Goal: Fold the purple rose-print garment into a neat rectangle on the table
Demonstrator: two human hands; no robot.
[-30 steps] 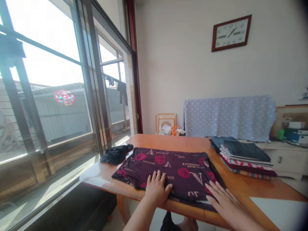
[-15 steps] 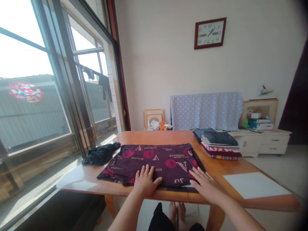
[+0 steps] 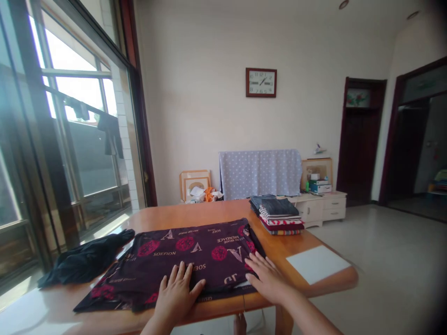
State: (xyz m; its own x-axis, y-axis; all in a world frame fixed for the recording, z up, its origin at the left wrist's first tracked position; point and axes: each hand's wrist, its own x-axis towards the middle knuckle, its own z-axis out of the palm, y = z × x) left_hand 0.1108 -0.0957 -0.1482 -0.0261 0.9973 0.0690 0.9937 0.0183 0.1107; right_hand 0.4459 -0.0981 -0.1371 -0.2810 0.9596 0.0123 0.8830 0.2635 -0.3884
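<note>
A dark purple garment (image 3: 167, 265) with pink rose shapes and pale lettering lies spread and folded over on the wooden table (image 3: 195, 211). My left hand (image 3: 178, 291) rests flat on its near edge, fingers spread. At the garment's near right corner, my right hand (image 3: 267, 277) lies with fingers stretched out, touching the cloth. Neither hand grips anything. Left of the garment sits a crumpled black cloth (image 3: 84, 258).
Toward the far right of the table stands a stack of folded clothes (image 3: 279, 216). A white sheet (image 3: 317, 264) lies near the right end. Windows (image 3: 84, 153) run along the left, and a white cabinet (image 3: 323, 207) stands behind.
The view has swung to the right, bringing doorways into sight. Both hands keep about the same places on the garment, which lies as before.
</note>
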